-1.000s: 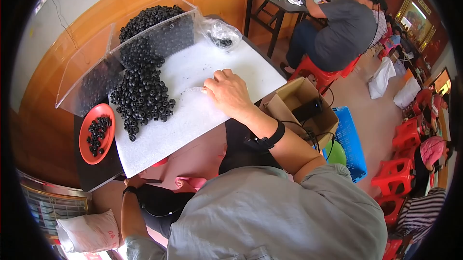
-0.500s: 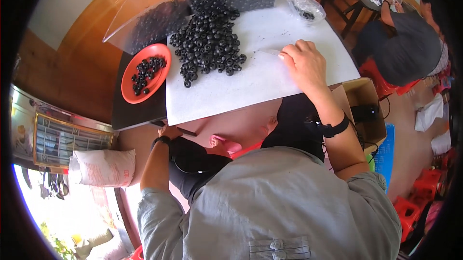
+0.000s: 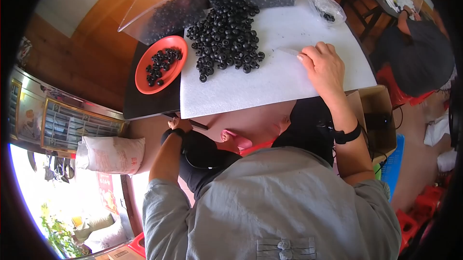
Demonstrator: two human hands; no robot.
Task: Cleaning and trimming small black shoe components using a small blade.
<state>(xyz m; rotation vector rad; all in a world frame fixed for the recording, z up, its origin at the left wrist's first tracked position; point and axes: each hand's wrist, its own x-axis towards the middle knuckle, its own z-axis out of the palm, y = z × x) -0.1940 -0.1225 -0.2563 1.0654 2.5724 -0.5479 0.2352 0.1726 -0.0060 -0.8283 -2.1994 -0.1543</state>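
Note:
My right hand [image 3: 326,67] rests on the white tabletop sheet [image 3: 231,93], its thumb and fingers closed on a thin translucent plastic piece [image 3: 286,51]. A few dark specks lie beside that piece. Left of it spreads a heap of round black beads [image 3: 226,38], each with a hole. My left hand [image 3: 179,124] is low at the table's front edge, by the dark table corner; its fingers are mostly hidden. Above it, an orange-red plastic dish [image 3: 144,74] holds some of the same beads.
Clear-walled bins [image 3: 166,16] full of black beads stand along the back. A clear plastic bag [image 3: 333,9] lies at the back right. An open cardboard box [image 3: 378,101] is beside my right arm. Another person [image 3: 415,55] sits at a table far right; a white sack [image 3: 113,155] stands left.
The whole view has shifted, so the table and dish appear further right and slightly higher. My right hand keeps the plastic piece in about the same place on the sheet.

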